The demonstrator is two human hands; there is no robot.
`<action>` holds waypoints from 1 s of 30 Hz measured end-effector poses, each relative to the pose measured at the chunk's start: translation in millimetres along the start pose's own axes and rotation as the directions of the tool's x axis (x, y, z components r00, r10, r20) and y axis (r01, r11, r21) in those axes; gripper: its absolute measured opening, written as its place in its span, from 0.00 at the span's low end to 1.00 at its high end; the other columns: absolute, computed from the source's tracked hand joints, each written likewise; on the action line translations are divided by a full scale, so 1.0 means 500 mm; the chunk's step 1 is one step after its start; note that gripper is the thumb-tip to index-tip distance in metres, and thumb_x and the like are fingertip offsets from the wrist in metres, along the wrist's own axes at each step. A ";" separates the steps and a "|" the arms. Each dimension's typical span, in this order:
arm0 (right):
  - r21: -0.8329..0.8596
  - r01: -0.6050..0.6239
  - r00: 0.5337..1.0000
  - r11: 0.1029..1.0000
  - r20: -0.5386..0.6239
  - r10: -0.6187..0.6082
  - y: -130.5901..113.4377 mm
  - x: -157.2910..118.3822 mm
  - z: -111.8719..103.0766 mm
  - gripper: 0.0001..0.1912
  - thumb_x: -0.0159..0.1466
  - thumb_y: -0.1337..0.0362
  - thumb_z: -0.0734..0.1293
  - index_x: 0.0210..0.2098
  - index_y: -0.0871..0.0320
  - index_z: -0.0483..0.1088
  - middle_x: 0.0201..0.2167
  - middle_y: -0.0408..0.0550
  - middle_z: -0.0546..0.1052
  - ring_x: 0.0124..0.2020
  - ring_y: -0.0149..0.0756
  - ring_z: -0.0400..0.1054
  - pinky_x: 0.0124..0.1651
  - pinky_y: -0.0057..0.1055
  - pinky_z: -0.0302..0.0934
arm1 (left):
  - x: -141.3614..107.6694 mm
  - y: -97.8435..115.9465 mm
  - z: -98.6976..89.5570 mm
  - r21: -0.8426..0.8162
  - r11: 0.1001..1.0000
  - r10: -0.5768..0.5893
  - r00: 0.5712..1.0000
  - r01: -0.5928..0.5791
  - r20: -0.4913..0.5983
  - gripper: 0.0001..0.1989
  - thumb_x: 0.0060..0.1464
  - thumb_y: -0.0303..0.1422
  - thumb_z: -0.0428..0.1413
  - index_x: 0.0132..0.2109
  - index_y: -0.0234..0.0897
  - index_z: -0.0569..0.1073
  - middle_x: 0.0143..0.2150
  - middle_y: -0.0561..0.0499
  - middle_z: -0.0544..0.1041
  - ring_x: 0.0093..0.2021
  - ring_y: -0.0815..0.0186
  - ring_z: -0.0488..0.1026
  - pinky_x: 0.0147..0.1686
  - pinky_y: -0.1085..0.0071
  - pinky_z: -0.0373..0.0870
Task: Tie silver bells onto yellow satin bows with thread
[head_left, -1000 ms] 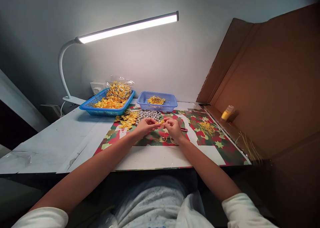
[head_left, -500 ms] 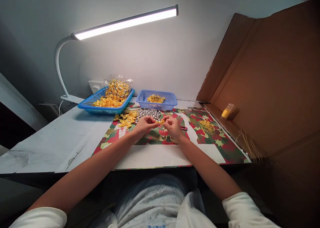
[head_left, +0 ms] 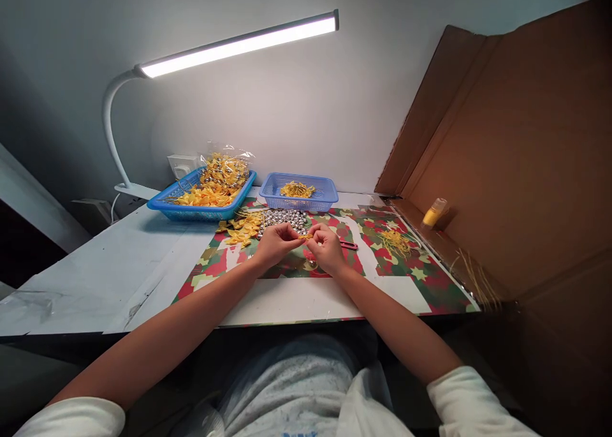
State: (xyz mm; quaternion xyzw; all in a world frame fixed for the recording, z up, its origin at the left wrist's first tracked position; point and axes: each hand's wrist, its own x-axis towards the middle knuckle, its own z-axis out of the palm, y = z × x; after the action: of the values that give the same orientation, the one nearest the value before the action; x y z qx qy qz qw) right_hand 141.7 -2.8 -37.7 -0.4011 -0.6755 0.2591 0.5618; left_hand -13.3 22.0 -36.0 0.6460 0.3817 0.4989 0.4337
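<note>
My left hand (head_left: pixel 277 242) and my right hand (head_left: pixel 327 249) meet over the patterned sheet, both closed in a pinch on a small yellow ribbon bow (head_left: pixel 305 237). The fingertips hide much of the bow. Below them a silver bell (head_left: pixel 312 263) shows by my right hand, near thin yellow cord. Just beyond the hands lies a heap of silver bells (head_left: pixel 287 218). To its left is a loose pile of yellow ribbon bows (head_left: pixel 243 228). A pink-handled tool (head_left: pixel 349 245), partly hidden, lies right of my right hand.
At the back left stands a blue basket (head_left: pixel 201 214) heaped with yellow bows and a clear bag. A smaller blue basket (head_left: pixel 325 201) holds more. Yellow cords (head_left: pixel 398 243) lie to the right, beside a cardboard wall (head_left: pixel 507 143) and a yellow bottle (head_left: pixel 434 214). A lamp (head_left: pixel 239 44) hangs overhead.
My fingers have shifted slightly on the bow, and less of it shows between them now. My right hand has tilted a little and moved closer to the left.
</note>
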 end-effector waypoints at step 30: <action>0.120 -0.168 0.965 0.978 0.225 0.138 0.005 0.014 -0.033 0.14 0.58 0.52 0.67 0.31 0.57 0.73 0.30 0.46 0.75 0.33 0.36 0.69 0.37 0.33 0.63 | -0.014 0.013 -0.003 0.365 0.810 0.464 0.882 -0.459 0.080 0.10 0.49 0.30 0.59 0.24 0.36 0.68 0.22 0.54 0.75 0.23 0.72 0.69 0.25 0.77 0.64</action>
State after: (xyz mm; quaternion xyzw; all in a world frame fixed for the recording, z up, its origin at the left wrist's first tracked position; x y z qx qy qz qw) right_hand 158.1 2.8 -32.2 -0.3819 -0.6797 0.3899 0.4902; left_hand -15.8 13.4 -32.1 0.7862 0.3043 0.5115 0.1662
